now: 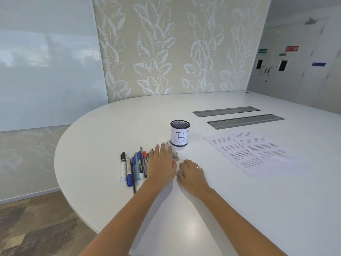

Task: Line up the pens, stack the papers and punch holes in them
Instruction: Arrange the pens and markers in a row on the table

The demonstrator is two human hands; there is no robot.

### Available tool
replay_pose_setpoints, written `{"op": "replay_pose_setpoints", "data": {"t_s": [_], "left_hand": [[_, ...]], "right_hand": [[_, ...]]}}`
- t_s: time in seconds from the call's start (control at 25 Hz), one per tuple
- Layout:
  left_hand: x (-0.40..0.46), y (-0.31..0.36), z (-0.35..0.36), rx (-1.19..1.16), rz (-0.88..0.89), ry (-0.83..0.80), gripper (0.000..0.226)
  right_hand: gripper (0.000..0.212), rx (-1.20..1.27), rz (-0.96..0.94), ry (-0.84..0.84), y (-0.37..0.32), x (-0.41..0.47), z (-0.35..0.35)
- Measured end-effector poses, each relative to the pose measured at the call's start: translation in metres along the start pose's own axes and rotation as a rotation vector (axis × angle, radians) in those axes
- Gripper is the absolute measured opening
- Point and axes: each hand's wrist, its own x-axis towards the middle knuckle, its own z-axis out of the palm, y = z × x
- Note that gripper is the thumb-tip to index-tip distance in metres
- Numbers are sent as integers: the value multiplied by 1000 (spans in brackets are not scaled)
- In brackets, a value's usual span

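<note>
Pens [136,167] lie side by side at nine o'clock of the left hand [162,163], flat and released; right hand [191,172] curls loosely, grasping nothing, on the desk [239,209].

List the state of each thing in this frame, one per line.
pens: lying side by side on the table, roughly lined up
cup: upright, no pens showing in it
papers: flat, overlapping, not squared up
punch: partly hidden by the left hand
left hand: flat, palm down, fingers extended
right hand: on the table, fingers curled
</note>
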Motion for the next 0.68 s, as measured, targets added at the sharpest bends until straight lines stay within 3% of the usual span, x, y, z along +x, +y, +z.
{"op": "replay_pose_setpoints", "data": {"t_s": [0.12, 0.28, 0.56, 0.68], "left_hand": [[17, 22, 5, -28, -61, -110, 58], [30, 51, 19, -27, -151, -140, 55], [41, 116, 46, -129, -113, -35, 43], [47, 145, 47, -157, 6, 30, 29]], "right_hand": [[37, -97, -122, -83, 27, -3, -6], [55, -133, -176, -229, 60, 0, -16], [61, -130, -236, -260, 128, -2, -43], [60, -85, -285, -259, 146, -6, -53]]}}
